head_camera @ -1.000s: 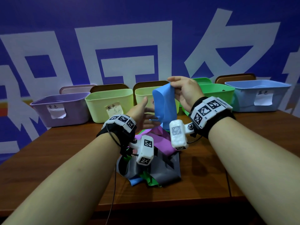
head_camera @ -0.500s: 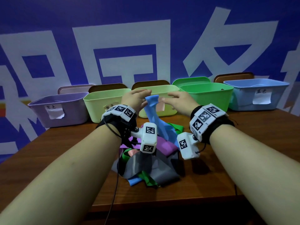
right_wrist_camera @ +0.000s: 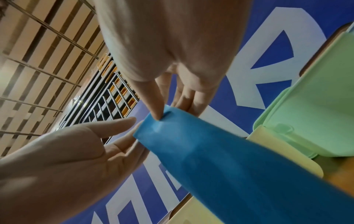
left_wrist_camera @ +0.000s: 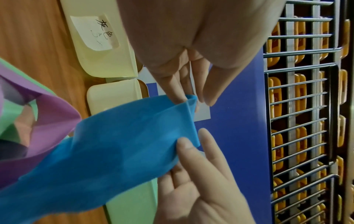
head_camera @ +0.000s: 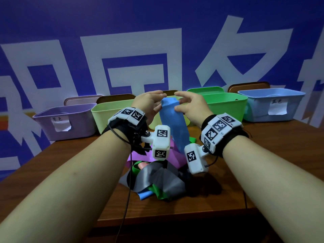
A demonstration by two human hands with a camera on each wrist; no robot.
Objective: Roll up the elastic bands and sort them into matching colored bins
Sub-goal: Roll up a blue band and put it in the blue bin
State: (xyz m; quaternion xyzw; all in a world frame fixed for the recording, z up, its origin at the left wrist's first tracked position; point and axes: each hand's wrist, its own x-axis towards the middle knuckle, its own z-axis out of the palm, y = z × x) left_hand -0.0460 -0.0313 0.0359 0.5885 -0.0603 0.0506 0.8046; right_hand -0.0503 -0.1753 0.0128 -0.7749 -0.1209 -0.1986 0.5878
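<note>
Staged indoor work area, likely a data-collection or exhibition booth: wooden table (head_camera: 273, 155) set against a blue printed banner wall (head_camera: 122, 32) with large white characters; metal grid ceiling (right_wrist_camera: 44, 50) overhead.

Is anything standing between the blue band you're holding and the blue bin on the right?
Nothing visible blocks it. Both the left hand and right hand pinch the blue band at its top end, above the table. The green bin stands between band and blue bin, but low enough to pass over.
</note>
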